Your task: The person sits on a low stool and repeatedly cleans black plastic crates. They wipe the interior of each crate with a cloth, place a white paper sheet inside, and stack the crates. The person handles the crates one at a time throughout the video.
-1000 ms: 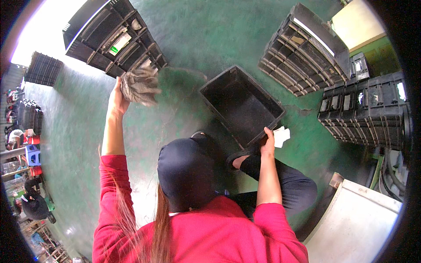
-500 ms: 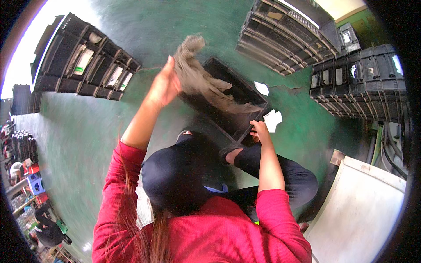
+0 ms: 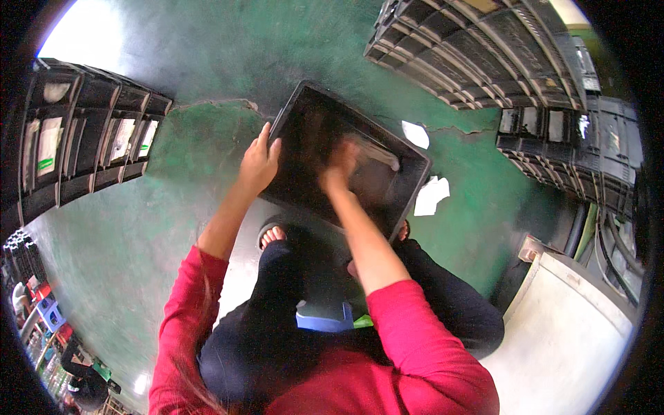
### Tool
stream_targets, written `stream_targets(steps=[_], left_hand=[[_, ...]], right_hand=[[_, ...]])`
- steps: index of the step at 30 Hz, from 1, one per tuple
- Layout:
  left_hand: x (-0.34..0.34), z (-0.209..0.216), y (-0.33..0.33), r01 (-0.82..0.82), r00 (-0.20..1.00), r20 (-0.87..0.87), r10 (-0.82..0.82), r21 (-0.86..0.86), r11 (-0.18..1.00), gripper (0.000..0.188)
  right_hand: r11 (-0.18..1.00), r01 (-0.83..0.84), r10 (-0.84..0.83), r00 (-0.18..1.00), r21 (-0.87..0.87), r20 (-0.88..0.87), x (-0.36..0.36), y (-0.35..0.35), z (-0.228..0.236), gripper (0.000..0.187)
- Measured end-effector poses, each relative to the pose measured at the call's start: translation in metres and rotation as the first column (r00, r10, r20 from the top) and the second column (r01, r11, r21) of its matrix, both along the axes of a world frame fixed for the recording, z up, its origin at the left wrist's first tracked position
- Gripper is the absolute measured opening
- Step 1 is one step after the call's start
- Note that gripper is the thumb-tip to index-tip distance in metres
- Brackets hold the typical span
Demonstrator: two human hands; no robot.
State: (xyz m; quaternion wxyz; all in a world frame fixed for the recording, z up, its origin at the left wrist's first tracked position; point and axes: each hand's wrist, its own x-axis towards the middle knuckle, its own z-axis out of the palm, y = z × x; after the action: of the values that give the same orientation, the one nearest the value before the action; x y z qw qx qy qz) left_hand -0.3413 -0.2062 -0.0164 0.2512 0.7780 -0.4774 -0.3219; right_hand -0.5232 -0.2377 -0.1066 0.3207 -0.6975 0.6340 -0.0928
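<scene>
A black plastic crate [image 3: 413, 200] sits tilted in front of me, its open top facing me. My left hand [image 3: 260, 164] grips its left rim, thumb on the near side. Inside the crate, my right hand [image 3: 339, 164] is smeared by motion, so its fingers cannot be read. A pale streak shows on the crate's inner wall beyond that hand. The grey-brown cloth from before cannot be made out now; it may be hidden by the hand or lost in the blur.
White paper scraps [image 3: 432, 196] and another white piece [image 3: 415, 134] lie on the green floor [image 3: 207, 138] right of the crate. Stacked black crates stand left [image 3: 76, 138] and far right [image 3: 477, 52]. A whitish panel [image 3: 567, 332] is near right, a blue stool [image 3: 325, 317] beneath me.
My left hand has gone from the raised cloth to the crate's left rim. My right hand has moved from the crate's near right corner into it. The crate now tilts toward me.
</scene>
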Motion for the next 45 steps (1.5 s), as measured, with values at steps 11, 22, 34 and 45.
stream_targets(steps=[11, 22, 34, 45], left_hand=[[-0.024, -0.003, 0.036, -0.127, 0.990, -0.075, 0.116, -0.179, 0.976, 0.048], [-0.029, 0.000, 0.037, -0.129, 0.989, -0.093, 0.111, -0.207, 0.970, 0.052], [-0.032, -0.004, 0.030, -0.157, 0.987, -0.075, 0.144, -0.202, 0.967, 0.047], [-0.034, -0.014, 0.037, -0.225, 0.973, -0.096, 0.211, -0.162, 0.961, 0.047]], right_hand=[[0.975, -0.066, -0.057, 0.847, -0.211, -0.529, -0.123, -0.057, 0.029, 0.023], [0.795, -0.315, 0.261, 0.949, -0.518, -0.177, 0.067, -0.019, -0.056, 0.030], [0.689, -0.725, 0.538, 0.488, 0.024, -0.687, -0.161, -0.092, 0.039, 0.015], [0.428, -0.780, 0.902, 0.402, 0.456, -0.159, -0.087, 0.013, 0.004, 0.029]])
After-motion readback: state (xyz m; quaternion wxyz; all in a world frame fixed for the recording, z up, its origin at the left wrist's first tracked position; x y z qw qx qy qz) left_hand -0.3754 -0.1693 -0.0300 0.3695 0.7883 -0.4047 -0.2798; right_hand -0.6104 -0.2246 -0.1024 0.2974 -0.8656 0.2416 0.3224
